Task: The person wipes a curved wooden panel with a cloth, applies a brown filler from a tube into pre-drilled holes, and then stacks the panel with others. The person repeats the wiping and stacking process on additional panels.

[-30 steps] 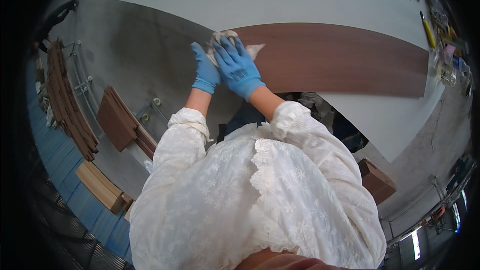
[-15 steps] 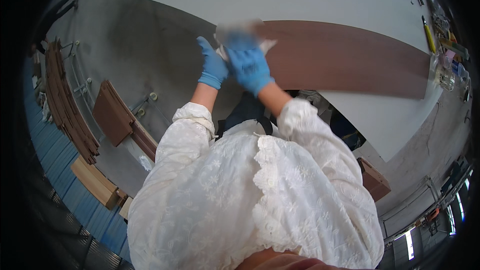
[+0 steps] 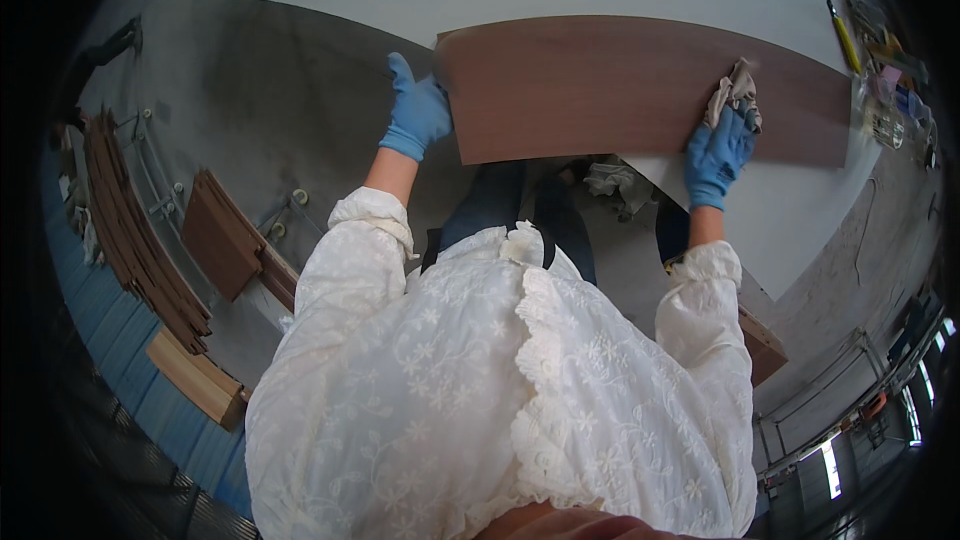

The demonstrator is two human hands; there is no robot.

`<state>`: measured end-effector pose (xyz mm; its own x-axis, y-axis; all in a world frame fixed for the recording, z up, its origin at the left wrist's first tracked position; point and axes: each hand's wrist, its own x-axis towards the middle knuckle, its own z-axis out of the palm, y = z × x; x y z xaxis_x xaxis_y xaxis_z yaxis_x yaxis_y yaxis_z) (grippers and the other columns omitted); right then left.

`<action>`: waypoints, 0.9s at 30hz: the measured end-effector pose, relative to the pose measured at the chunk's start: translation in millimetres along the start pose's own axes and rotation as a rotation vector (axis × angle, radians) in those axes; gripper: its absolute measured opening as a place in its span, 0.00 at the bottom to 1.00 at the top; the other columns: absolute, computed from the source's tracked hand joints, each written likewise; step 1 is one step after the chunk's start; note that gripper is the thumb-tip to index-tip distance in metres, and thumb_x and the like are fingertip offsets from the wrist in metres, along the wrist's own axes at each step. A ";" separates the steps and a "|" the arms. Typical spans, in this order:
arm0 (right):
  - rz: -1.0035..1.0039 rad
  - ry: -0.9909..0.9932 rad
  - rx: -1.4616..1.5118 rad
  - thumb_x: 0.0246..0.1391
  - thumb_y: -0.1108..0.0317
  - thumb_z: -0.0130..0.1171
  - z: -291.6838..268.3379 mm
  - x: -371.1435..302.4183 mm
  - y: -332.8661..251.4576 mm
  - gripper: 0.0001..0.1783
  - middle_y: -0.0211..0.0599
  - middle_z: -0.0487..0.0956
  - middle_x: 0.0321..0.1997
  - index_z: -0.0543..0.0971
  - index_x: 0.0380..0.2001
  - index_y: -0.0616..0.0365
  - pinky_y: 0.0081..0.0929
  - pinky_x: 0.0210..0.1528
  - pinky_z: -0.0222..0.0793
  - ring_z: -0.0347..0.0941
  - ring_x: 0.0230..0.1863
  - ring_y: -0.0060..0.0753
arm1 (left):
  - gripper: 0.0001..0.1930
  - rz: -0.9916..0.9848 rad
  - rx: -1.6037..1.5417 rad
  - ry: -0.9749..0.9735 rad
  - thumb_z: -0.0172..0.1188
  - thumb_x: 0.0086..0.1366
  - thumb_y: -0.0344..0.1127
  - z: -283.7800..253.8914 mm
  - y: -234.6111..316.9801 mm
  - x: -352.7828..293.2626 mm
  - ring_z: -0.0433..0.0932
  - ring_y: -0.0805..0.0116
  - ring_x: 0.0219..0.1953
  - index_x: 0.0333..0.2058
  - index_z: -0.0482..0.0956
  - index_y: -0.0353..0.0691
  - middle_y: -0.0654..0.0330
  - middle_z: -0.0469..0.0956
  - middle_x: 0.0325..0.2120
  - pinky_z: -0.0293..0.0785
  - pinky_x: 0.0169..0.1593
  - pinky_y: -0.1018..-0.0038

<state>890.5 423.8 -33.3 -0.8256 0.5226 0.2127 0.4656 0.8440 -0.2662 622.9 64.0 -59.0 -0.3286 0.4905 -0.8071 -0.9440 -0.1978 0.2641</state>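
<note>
A long reddish-brown board (image 3: 580, 90) lies across the white tabletop, its left end jutting past the table's edge. My left hand (image 3: 418, 110), in a blue glove, is at that left end, with one digit sticking up and the other fingers curled against the board's edge, partly hidden. Toward the right end of the board, my right hand (image 3: 718, 155), also gloved in blue, grips a crumpled beige-grey cloth (image 3: 735, 95) and presses it on the board's surface.
Tools and small items, among them a yellow-handled cutter (image 3: 845, 37), lie along the far right of the white table (image 3: 790, 230). Brown boards are stacked on a wheeled rack at left (image 3: 225, 235), near a longer pile of brown strips (image 3: 135, 230). A pale wooden block (image 3: 195, 375) lies below them.
My right hand has swept with the cloth from the board's left end to near its right end. My left hand has stayed near the left end.
</note>
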 end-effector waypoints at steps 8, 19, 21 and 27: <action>-0.622 -0.227 0.374 0.54 0.64 0.59 77.5 -54.6 -248.3 0.30 0.49 0.73 0.65 0.76 0.62 0.54 0.63 0.78 0.48 0.64 0.71 0.56 | 0.50 0.043 0.152 -0.172 0.45 0.65 0.80 -30.1 -3.1 22.2 0.72 0.53 0.64 0.67 0.69 0.39 0.52 0.73 0.64 0.66 0.69 0.59; 0.057 0.109 -0.206 0.63 0.63 0.52 -8.5 32.4 184.3 0.25 0.55 0.76 0.64 0.76 0.61 0.62 0.48 0.72 0.61 0.69 0.67 0.60 | 0.35 0.165 0.101 0.095 0.64 0.69 0.57 -26.6 -6.8 17.8 0.71 0.52 0.65 0.66 0.70 0.41 0.56 0.73 0.64 0.67 0.69 0.51; 0.151 0.210 -0.287 0.63 0.58 0.49 -28.9 47.0 276.8 0.27 0.53 0.76 0.65 0.77 0.61 0.56 0.46 0.71 0.62 0.69 0.67 0.59 | 0.35 0.199 0.132 0.080 0.65 0.69 0.58 -23.4 -7.2 15.2 0.71 0.52 0.65 0.66 0.71 0.42 0.56 0.72 0.64 0.66 0.70 0.51; 0.295 0.309 -0.433 0.62 0.53 0.51 -30.7 56.7 287.7 0.30 0.55 0.77 0.65 0.77 0.60 0.62 0.48 0.68 0.65 0.71 0.65 0.58 | 0.35 0.295 0.196 0.204 0.64 0.68 0.59 -16.9 -15.6 13.5 0.71 0.54 0.65 0.65 0.73 0.42 0.57 0.74 0.63 0.66 0.70 0.54</action>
<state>987.5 700.0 -69.0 -0.5411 0.6982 0.4687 0.8018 0.5965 0.0371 633.7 59.4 -82.9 -0.5918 0.2547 -0.7648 -0.8046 -0.1293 0.5796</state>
